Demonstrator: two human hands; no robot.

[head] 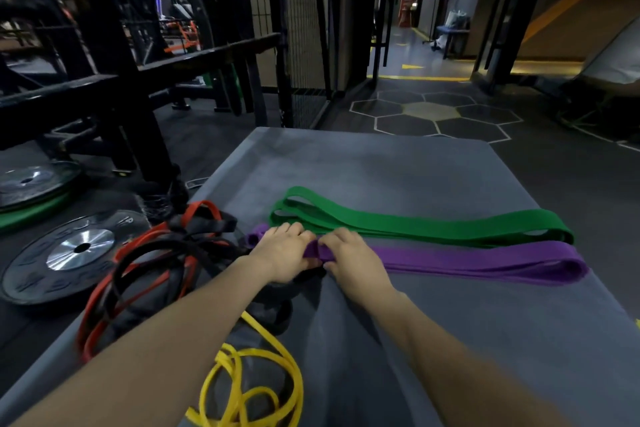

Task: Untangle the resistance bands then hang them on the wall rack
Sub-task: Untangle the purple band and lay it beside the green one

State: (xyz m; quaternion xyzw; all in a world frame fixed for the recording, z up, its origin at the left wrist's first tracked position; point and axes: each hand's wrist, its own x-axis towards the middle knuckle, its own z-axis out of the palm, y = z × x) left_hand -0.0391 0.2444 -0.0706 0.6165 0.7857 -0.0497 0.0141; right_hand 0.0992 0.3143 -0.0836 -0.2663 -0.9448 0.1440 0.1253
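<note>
Here the left hand (284, 250) and right hand (349, 258) both pinch the flat purple band (485, 258), folded long on a matte grey mat (398, 163). Just behind lies a folded green band (415, 224). Thin red (100, 302), black (145, 250) and yellow (263, 378) bands tangle at left. Metal plates (69, 253) rest on the dark gym floor (554, 163).

A dim gym room has a dark rubber floor (571, 191) with white-lined hexagon marks (433, 113), one filled yellow. At left stands a black steel rack frame (114, 55), and round black weight plates (69, 253) lie near it. A black wire mesh fence (294, 28) stands far centre. A corridor with yellow floor lines (415, 74) runs far right.
</note>
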